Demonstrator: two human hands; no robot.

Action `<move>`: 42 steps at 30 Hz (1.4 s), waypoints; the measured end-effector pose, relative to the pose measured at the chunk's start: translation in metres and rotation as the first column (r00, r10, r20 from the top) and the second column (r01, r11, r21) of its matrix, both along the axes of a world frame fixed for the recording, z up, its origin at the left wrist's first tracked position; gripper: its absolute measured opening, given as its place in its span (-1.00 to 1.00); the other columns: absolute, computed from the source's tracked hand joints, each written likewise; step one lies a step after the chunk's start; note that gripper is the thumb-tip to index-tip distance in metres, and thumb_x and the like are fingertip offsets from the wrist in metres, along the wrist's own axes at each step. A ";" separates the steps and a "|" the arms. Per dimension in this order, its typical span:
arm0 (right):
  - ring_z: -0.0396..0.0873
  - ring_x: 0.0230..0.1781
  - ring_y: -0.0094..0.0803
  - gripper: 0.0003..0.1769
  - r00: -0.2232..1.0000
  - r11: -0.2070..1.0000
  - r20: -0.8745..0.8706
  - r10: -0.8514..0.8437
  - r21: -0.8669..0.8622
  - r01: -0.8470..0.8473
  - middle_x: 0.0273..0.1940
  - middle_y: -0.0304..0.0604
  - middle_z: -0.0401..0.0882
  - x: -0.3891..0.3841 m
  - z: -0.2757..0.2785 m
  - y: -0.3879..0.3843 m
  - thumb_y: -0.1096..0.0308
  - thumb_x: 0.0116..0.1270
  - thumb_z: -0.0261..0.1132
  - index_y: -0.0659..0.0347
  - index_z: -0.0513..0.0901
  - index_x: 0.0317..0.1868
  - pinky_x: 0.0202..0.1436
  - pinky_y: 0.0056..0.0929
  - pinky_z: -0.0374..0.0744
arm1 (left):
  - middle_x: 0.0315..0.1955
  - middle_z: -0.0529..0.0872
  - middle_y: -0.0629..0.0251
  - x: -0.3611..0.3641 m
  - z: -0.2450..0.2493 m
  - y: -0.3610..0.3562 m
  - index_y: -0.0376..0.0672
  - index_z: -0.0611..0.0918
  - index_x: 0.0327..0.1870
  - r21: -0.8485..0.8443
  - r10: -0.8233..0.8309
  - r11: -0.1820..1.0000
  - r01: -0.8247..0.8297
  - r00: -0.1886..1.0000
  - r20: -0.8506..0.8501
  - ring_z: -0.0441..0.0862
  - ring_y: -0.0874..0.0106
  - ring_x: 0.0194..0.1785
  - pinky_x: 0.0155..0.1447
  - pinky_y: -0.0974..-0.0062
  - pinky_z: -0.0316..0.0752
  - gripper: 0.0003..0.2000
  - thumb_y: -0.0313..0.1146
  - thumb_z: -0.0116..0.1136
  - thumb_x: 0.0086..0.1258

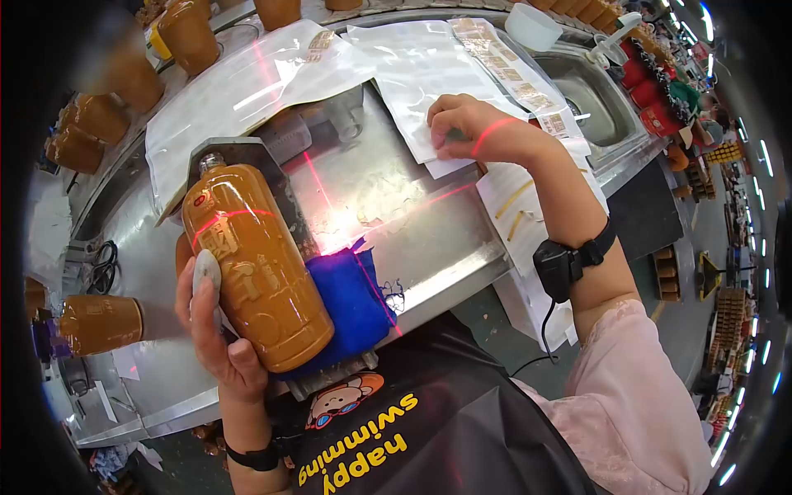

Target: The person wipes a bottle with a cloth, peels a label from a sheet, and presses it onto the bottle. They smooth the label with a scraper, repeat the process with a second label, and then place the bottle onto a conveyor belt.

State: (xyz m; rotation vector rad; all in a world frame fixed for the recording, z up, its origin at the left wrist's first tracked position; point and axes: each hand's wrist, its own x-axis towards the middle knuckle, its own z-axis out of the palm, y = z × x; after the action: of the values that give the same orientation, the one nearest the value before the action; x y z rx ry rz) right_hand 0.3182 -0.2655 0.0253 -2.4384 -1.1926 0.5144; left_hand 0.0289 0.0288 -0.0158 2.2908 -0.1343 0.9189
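A glossy brown bottle (256,272) with raised lettering and a clear glass neck lies tilted in a grey metal cradle, its base end over a blue cloth (351,301). My left hand (223,338) is beside the bottle's left side, fingers curled around a pale oval pad (206,271) that rests against the bottle. Over the white sheets (412,91) at the upper middle, my right hand (478,130) is closed, thumb and fingertips together near a sheet's lower edge. Whatever lies between those fingertips is too small to make out.
Red laser lines cross the steel table (404,223). Strips of gold labels (507,70) lie near a sink (590,91), with a white tub (532,26) at its rim. Another brown bottle (103,323) lies left. Several more stand along the back.
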 end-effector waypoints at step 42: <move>0.46 0.09 -0.09 -0.92 0.749 0.975 0.654 -0.107 0.216 -0.050 -0.06 -0.15 0.53 0.181 -0.020 0.102 0.38 0.15 0.29 0.09 0.67 -0.32 0.12 -0.19 0.55 | 0.38 0.30 -0.22 -0.008 -0.017 0.001 -0.25 0.22 0.46 -0.230 0.019 0.973 -0.026 0.999 -0.034 0.24 -0.04 0.45 0.48 -0.02 0.16 -0.30 0.16 -0.14 0.54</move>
State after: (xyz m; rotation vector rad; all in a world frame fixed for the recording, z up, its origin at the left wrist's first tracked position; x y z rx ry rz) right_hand 0.4992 -0.1633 0.0056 -2.4948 -1.3631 -0.5453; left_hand 0.0205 0.0299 -0.0325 2.0934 0.0124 0.8620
